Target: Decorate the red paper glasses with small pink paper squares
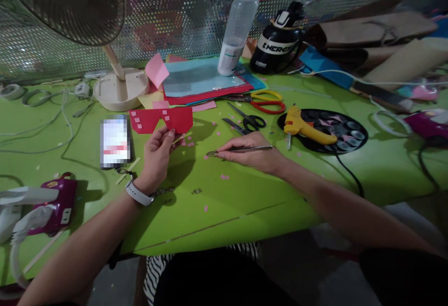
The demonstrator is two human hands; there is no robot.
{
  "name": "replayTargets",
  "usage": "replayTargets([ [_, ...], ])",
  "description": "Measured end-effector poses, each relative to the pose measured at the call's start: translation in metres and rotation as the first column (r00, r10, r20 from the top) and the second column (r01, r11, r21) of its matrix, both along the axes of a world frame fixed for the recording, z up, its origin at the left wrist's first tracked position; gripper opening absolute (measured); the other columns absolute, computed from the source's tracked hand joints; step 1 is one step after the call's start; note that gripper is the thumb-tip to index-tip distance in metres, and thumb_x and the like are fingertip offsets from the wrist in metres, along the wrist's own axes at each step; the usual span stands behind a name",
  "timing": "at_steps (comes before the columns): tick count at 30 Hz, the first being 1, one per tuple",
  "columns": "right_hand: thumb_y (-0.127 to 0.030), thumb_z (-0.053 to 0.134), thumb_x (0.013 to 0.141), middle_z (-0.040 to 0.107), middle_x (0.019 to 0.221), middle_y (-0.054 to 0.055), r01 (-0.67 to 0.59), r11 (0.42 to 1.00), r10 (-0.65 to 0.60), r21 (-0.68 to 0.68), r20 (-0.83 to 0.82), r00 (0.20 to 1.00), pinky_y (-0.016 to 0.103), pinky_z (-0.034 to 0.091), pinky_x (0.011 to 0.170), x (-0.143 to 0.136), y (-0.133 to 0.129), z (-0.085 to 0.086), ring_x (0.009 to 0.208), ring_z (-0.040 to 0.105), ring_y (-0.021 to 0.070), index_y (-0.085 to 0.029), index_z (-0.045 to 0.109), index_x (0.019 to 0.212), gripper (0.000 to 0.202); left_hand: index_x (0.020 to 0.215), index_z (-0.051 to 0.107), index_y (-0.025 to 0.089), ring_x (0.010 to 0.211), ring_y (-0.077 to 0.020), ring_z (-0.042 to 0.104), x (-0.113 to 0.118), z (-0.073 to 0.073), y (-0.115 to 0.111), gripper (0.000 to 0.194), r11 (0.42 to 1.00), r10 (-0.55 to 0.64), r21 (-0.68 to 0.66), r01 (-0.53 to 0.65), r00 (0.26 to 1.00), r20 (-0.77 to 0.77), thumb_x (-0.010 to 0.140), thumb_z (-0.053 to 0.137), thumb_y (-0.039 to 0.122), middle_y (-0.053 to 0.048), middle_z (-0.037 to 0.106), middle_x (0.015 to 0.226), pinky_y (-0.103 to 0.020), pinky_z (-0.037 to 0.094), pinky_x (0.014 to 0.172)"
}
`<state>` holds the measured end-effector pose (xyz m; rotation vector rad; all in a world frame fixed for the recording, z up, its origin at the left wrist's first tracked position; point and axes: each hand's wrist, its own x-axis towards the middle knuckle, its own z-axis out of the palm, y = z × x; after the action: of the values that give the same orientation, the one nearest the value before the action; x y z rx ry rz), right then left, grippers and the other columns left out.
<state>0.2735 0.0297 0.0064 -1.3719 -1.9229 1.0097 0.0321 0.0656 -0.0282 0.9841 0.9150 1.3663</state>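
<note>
My left hand (pixel 159 152) pinches the lower edge of a red paper cutout (pixel 180 118) shaped like a pair of glasses, held up off the table. Small pink paper squares sit on both halves of its face. Between the fingers and thumb of my right hand (pixel 245 152) is a pair of metal tweezers (pixel 257 148), tips pointing left. The tips are low over the table beside a small pink paper piece (pixel 206 157); I cannot tell whether they grip it. More pink squares (pixel 187 143) lie scattered around, and little dark bits (pixel 196 191) rest nearer me.
A phone (pixel 115 142) lies left of the cutout. Black scissors (pixel 250 120), red-and-yellow scissors (pixel 268 103) and a yellow glue gun (pixel 304 126) on a black palette (pixel 353 131) are to the right. Behind stand a fan (pixel 121 86), a clear bottle (pixel 238 35) and a black jug (pixel 276 45).
</note>
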Motion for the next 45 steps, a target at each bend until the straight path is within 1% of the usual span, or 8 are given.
replayTargets([
  [9,-0.045,0.073,0.075,0.073,0.067,0.001,0.000,0.999,0.002,-0.043,0.036,0.999,0.026,0.041,0.049,0.001,0.002,-0.002,0.058,0.062,0.0145,-0.022,0.079,0.086,0.027,0.095,0.070,0.022,0.090,-0.0185,0.072,0.001,0.002,-0.002,0.017,1.000,-0.005,-0.008,0.005,1.000,-0.007,0.081,0.074,0.030,-0.003,0.074,0.096,-0.038,0.057,0.087],
  [16,-0.039,0.070,0.081,0.078,0.083,0.002,-0.067,0.994,0.058,0.083,0.105,0.993,0.029,0.050,0.063,0.001,-0.003,-0.004,0.074,0.070,0.0180,-0.025,0.079,0.085,0.018,0.094,0.070,0.023,0.086,-0.0159,0.072,0.001,0.001,-0.002,0.017,1.000,-0.005,-0.004,0.005,1.000,0.006,0.080,0.075,0.031,-0.001,0.074,0.093,-0.034,0.058,0.084],
  [20,-0.043,0.072,0.079,0.076,0.073,0.002,0.010,1.000,-0.010,0.002,-0.021,1.000,0.027,0.049,0.052,-0.002,-0.004,0.001,0.063,0.068,0.0161,-0.023,0.078,0.081,0.021,0.094,0.070,0.023,0.087,-0.0155,0.072,0.001,0.002,-0.003,0.015,1.000,-0.005,-0.008,0.005,1.000,-0.002,0.081,0.074,0.030,-0.002,0.075,0.094,-0.034,0.057,0.085],
  [26,-0.045,0.074,0.077,0.077,0.077,0.005,0.181,0.983,-0.165,0.030,-0.287,0.944,0.033,0.060,0.064,-0.014,-0.015,0.014,0.070,0.072,0.0192,-0.022,0.076,0.083,0.024,0.100,0.070,0.023,0.091,-0.0162,0.071,0.008,0.006,-0.016,0.020,0.997,-0.069,-0.029,0.069,0.998,-0.003,0.082,0.073,0.031,-0.003,0.075,0.102,-0.036,0.057,0.090],
  [32,-0.042,0.074,0.079,0.076,0.075,0.002,0.264,0.956,-0.187,0.129,-0.424,0.886,0.031,0.061,0.061,-0.037,-0.015,0.024,0.067,0.073,0.0186,-0.022,0.075,0.083,0.020,0.108,0.068,0.022,0.097,-0.0185,0.070,0.015,0.007,-0.030,0.028,0.991,-0.127,-0.034,0.127,0.992,0.012,0.082,0.074,0.032,-0.003,0.074,0.104,-0.040,0.057,0.091],
  [35,-0.038,0.075,0.079,0.076,0.076,0.001,0.276,0.948,-0.166,0.157,-0.497,0.852,0.028,0.060,0.059,-0.046,-0.007,0.023,0.067,0.073,0.0178,-0.021,0.072,0.099,0.026,0.108,0.068,0.022,0.099,-0.0198,0.070,0.015,0.008,-0.032,0.030,0.993,-0.117,-0.020,0.117,0.993,-0.006,0.081,0.075,0.033,-0.004,0.075,0.106,-0.040,0.058,0.090],
  [38,-0.035,0.072,0.083,0.074,0.073,-0.001,0.298,0.918,-0.160,0.263,-0.444,0.882,0.026,0.056,0.054,-0.053,-0.002,0.019,0.062,0.071,0.0155,-0.020,0.068,0.112,0.034,0.107,0.069,0.024,0.099,-0.0197,0.071,0.016,0.007,-0.032,0.027,0.994,-0.113,0.003,0.113,0.993,-0.016,0.082,0.074,0.034,-0.004,0.075,0.109,-0.038,0.059,0.087],
  [45,-0.027,0.061,0.089,0.073,0.075,0.000,0.280,0.805,-0.180,0.523,-0.235,0.955,0.027,0.056,0.063,-0.062,-0.004,0.023,0.064,0.069,0.0137,-0.021,0.072,0.108,0.022,0.107,0.070,0.025,0.098,-0.0191,0.071,0.018,0.006,-0.032,0.028,0.992,-0.119,0.036,0.118,0.993,0.018,0.081,0.075,0.033,-0.003,0.075,0.110,-0.037,0.061,0.087],
])
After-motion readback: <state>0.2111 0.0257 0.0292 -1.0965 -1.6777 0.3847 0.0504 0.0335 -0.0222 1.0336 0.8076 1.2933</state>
